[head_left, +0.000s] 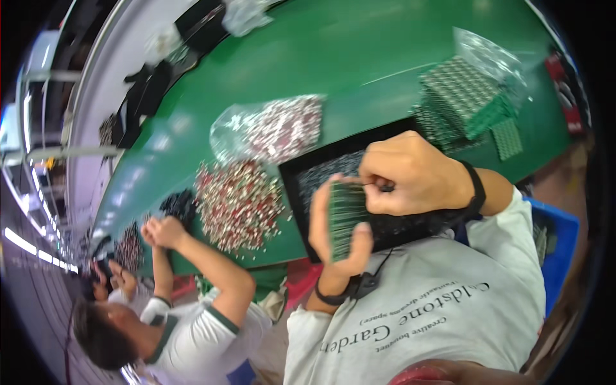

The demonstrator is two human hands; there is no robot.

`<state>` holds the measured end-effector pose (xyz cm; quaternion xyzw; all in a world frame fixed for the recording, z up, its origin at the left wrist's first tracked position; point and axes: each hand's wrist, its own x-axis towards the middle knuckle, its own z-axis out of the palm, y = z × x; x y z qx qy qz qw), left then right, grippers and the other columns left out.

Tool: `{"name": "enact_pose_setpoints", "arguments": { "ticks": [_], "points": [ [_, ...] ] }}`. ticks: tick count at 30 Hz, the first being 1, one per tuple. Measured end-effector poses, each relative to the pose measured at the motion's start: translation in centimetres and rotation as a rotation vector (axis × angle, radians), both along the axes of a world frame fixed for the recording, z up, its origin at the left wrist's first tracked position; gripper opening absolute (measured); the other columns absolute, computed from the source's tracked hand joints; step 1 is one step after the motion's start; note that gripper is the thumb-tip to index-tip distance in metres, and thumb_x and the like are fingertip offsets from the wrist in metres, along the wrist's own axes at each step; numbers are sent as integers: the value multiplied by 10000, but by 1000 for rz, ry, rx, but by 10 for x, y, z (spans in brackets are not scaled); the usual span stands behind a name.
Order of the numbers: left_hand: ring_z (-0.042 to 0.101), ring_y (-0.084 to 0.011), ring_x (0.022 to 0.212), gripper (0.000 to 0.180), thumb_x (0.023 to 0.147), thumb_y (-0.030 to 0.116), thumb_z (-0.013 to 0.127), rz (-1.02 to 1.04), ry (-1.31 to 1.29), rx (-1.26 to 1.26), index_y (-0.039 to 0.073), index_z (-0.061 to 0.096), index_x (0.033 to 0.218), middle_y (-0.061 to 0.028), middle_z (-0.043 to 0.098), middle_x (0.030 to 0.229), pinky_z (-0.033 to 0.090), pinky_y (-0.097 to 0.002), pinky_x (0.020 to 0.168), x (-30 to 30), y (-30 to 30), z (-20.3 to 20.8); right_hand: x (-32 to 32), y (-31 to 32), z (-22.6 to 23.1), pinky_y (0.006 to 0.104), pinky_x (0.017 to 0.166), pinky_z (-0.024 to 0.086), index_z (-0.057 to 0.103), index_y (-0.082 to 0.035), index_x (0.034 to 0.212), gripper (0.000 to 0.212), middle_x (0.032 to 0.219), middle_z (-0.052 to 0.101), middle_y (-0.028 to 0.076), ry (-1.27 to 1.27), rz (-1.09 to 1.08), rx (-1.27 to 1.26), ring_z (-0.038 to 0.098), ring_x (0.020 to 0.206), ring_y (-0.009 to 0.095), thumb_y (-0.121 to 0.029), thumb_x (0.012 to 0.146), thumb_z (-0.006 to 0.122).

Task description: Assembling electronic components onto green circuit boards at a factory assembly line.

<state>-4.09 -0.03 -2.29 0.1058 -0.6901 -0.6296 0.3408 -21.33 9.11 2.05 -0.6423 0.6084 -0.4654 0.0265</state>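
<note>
While the left grip (pixel 321 236) clasps a green stack (pixel 346 218), the right grip (pixel 410 176) beside it pinches something dark (pixel 386 187).

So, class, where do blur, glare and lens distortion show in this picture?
Head view: the green stack in the left hand looks blurred; head view: pale glare dots the green table and glints on the clear bag; head view: the table's far edge curves.

Glossy green tabletop (pixel 359 51), crinkled shiny plastic bag (pixel 273 130), dull black tray (pixel 340 145), ridged green stack (pixel 345 221), matt cloth shirt (pixel 462 321).
</note>
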Motion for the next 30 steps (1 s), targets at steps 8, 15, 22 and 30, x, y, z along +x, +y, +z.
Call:
{"name": "enact_pose_setpoints", "arguments": {
  "ticks": [8, 15, 22, 30],
  "points": [
    [548, -290, 1227, 769, 777, 95, 615, 3, -52, 248, -121, 327, 1456, -234, 529, 1344, 404, -398, 1079, 17, 24, 4, 16, 17, -10, 383, 596, 514, 621, -10, 837, 188, 770, 615, 101, -154, 34, -91, 613, 668, 293, -76, 714, 748],
    [538, -281, 1230, 772, 758, 91, 599, -20, -106, 76, -122, 329, 1449, -230, 519, 1353, 392, -394, 1088, 18, 26, 5, 19, 21, -9, 385, 558, 504, 591, -12, 775, 162, 724, 604, 94, -185, -10, -57, 606, 631, 296, -53, 708, 732],
    [552, -275, 1208, 753, 755, 93, 570, 27, -78, 209, -103, 331, 1441, -219, 538, 1317, 406, -389, 1074, 15, 26, 6, 12, 20, -8, 383, 549, 497, 599, -9, 779, 167, 719, 592, 97, -151, -40, -45, 603, 623, 301, -70, 708, 737],
    [527, -262, 1230, 779, 743, 107, 594, -31, -116, 159, -100, 327, 1446, -201, 515, 1334, 381, -389, 1093, 19, 28, 5, 14, 20, -10, 399, 585, 514, 637, 25, 878, 198, 769, 608, 122, -214, 128, -73, 624, 676, 318, -94, 752, 732]
  ]
}}
